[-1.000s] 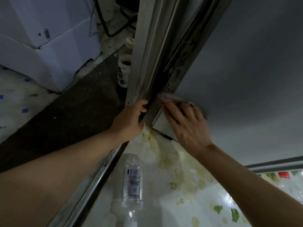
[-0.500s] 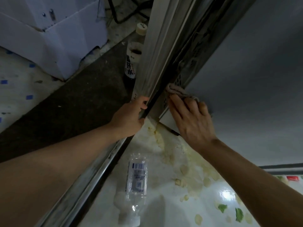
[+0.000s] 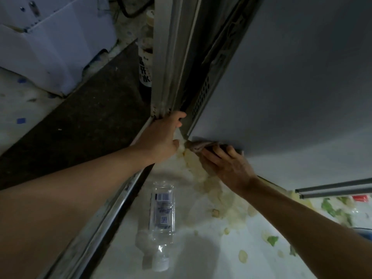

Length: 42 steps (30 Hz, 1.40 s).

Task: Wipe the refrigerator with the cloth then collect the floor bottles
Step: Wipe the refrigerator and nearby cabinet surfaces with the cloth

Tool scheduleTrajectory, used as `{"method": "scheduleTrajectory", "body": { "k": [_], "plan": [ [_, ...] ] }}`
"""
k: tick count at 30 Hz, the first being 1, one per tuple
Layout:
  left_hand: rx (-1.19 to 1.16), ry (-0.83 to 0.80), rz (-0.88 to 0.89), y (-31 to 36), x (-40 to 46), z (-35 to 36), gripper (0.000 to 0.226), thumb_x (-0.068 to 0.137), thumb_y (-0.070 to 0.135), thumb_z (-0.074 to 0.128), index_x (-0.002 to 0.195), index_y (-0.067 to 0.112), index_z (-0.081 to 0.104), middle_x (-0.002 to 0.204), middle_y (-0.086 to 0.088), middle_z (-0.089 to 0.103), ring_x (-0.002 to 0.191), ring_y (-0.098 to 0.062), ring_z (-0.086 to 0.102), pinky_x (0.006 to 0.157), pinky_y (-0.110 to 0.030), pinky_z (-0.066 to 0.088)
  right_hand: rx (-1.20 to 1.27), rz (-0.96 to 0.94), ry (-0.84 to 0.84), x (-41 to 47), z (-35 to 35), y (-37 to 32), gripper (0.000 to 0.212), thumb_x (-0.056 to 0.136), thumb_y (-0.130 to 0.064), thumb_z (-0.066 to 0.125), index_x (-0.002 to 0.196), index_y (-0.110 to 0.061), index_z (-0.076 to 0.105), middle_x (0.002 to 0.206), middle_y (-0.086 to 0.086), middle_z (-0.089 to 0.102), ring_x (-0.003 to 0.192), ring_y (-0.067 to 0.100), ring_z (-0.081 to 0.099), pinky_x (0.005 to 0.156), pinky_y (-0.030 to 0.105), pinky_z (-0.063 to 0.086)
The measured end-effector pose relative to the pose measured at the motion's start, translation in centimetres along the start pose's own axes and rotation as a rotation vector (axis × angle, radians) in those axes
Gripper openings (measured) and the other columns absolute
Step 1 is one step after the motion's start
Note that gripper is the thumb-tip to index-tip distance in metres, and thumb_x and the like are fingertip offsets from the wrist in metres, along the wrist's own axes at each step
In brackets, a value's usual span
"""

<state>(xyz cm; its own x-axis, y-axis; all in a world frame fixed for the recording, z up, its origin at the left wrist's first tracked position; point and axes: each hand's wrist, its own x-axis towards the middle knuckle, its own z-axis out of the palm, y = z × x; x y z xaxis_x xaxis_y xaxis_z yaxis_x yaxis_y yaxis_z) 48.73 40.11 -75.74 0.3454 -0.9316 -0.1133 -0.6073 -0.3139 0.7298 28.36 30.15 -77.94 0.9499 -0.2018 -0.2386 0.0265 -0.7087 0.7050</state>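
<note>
The grey refrigerator fills the right of the view. My right hand presses a brownish cloth against its bottom edge, just above the floor. My left hand grips the lower end of the metal door frame beside the refrigerator's corner. A clear plastic bottle with a white cap lies on the pale floor below my hands. A second bottle with a printed label stands behind the frame, partly hidden. A red-capped bottle shows at the far right edge.
Yellowish spill and green scraps are spread on the floor under the refrigerator. A metal floor track runs diagonally on the left. A white cabinet stands at the top left beyond a dark floor strip.
My right hand has slid the cloth down from the vented corner panel to the refrigerator's bottom edge. My left hand keeps its grip on the frame. The view has shifted closer.
</note>
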Motion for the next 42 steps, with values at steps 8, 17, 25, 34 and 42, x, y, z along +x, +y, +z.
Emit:
{"method": "scheduleTrajectory", "body": {
  "k": [8, 17, 25, 34, 42],
  "plan": [
    [-0.037, 0.067, -0.009, 2.5, 1.4, 1.8, 0.060, 0.082, 0.008, 0.065, 0.134, 0.019, 0.036, 0.126, -0.006, 0.055, 0.114, -0.025, 0.054, 0.094, -0.044, 0.048, 0.027, 0.114, -0.028, -7.6, 2.6, 1.0, 0.071, 0.065, -0.017, 0.078, 0.131, -0.027, 0.056, 0.140, -0.006, 0.051, 0.120, 0.029, 0.033, 0.097, 0.041, 0.033],
    [0.001, 0.124, -0.017, 3.3, 1.3, 2.5, 0.058, 0.080, 0.005, 0.065, 0.130, 0.015, 0.037, 0.125, -0.008, 0.055, 0.113, -0.028, 0.056, 0.090, -0.045, 0.049, 0.150, 0.071, -0.043, -1.1, -0.3, -0.1, 0.068, 0.086, -0.011, 0.009, 0.148, -0.027, 0.028, 0.155, -0.005, 0.024, 0.125, 0.024, 0.040, 0.102, 0.038, 0.037],
    [-0.017, 0.083, -0.061, 4.2, 0.7, 2.3, 0.060, 0.082, 0.003, 0.062, 0.134, 0.018, 0.036, 0.129, -0.005, 0.053, 0.114, -0.023, 0.055, 0.085, -0.030, 0.044, 0.043, 0.129, -0.203, -13.2, 4.8, 1.5, 0.071, 0.078, -0.014, 0.063, 0.141, -0.026, 0.033, 0.145, -0.005, 0.044, 0.117, 0.027, 0.050, 0.084, 0.046, 0.053],
    [0.381, 0.167, 0.236, 6.6, -3.6, 3.3, 0.041, 0.079, 0.003, 0.063, 0.118, 0.011, 0.050, 0.121, -0.008, 0.053, 0.106, -0.028, 0.053, 0.078, -0.036, 0.043, 0.084, 0.117, -0.204, -10.1, 3.1, 1.4, 0.081, 0.071, -0.019, 0.062, 0.145, -0.032, 0.034, 0.153, -0.006, 0.030, 0.121, 0.029, 0.026, 0.103, 0.042, 0.036],
    [0.922, 0.028, 0.654, 8.7, -2.4, 3.4, 0.068, 0.062, -0.003, 0.066, 0.128, 0.006, 0.054, 0.140, -0.010, 0.048, 0.124, -0.029, 0.051, 0.100, -0.049, 0.036, 0.114, 0.140, -0.222, -13.2, 3.8, 2.2, 0.066, 0.077, -0.028, 0.060, 0.138, -0.044, 0.040, 0.149, -0.019, 0.034, 0.131, 0.017, 0.034, 0.106, 0.028, 0.033]
  ]
}}
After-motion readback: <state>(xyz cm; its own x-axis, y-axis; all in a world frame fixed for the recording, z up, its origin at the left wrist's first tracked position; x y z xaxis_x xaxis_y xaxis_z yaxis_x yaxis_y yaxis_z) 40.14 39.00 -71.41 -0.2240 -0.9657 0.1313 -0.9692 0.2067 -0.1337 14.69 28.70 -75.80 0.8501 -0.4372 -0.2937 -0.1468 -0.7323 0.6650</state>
